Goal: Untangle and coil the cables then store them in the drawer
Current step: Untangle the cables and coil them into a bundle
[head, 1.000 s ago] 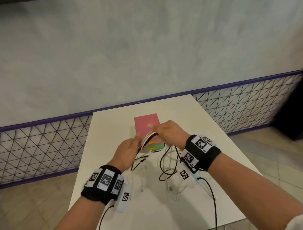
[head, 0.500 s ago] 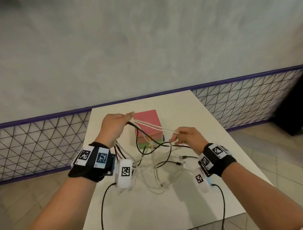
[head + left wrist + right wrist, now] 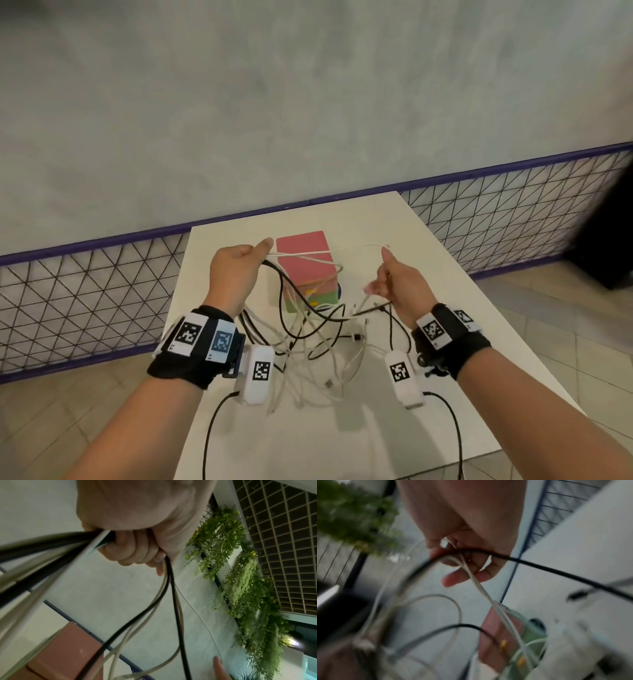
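Observation:
A tangle of black and white cables (image 3: pixel 318 342) lies and hangs over the white table (image 3: pixel 445 308). My left hand (image 3: pixel 236 270) is raised in a fist and grips a bunch of black and white cables (image 3: pixel 96 539). My right hand (image 3: pixel 397 284) holds a white cable (image 3: pixel 356 247) that arches across to the left hand, with its forefinger raised, and its curled fingers hold white and black strands (image 3: pixel 467 563). Behind the hands stands a small drawer box (image 3: pixel 306 260), pink on top and green below, with yellow knobs (image 3: pixel 503 643). Whether a drawer is open cannot be told.
The table's left and right edges drop to a tiled floor (image 3: pixel 68 411). A purple-framed wire mesh fence (image 3: pixel 85 291) and a grey wall run behind the table. Black leads (image 3: pixel 212 428) hang from the wrist cameras near the front edge. Green plants (image 3: pixel 240 588) hang overhead.
The hands have moved apart, the left one up and to the left with its bunch, the right one to the right. The white cable now arches between them, and the tangle has spread out.

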